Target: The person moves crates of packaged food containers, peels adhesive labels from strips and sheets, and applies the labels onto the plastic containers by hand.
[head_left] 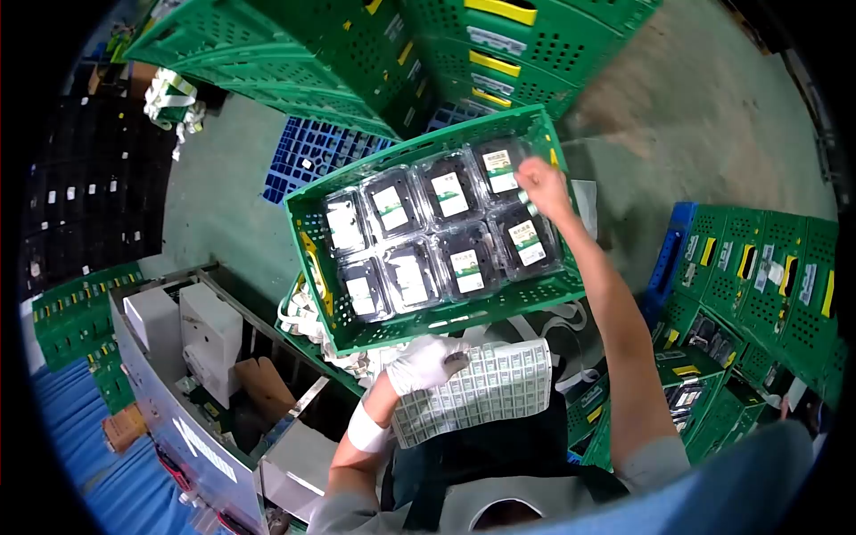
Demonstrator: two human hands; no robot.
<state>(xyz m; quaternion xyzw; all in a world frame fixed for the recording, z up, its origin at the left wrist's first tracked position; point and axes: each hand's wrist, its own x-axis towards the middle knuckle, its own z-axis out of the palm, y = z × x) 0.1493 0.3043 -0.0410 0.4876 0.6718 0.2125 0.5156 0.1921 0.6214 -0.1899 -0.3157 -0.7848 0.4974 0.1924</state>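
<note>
Eight clear packs (468, 270) with dark contents lie in two rows of four inside the green crate (446, 323), each bearing a pale label. We hold the sheet of small printed labels (486, 383) in our gloved left hand (428, 364), its grip closed on the upper left part of the sheet, just beside the crate's near wall. Our bare right hand (542, 185) is over the crate's right end, by the far-right pack; its grip is drawn shut, perhaps with a small label at the fingertips, though blur keeps us from being sure. Beyond the crate stand tall green crate stacks (357, 67), near a blue pallet (312, 152).
</note>
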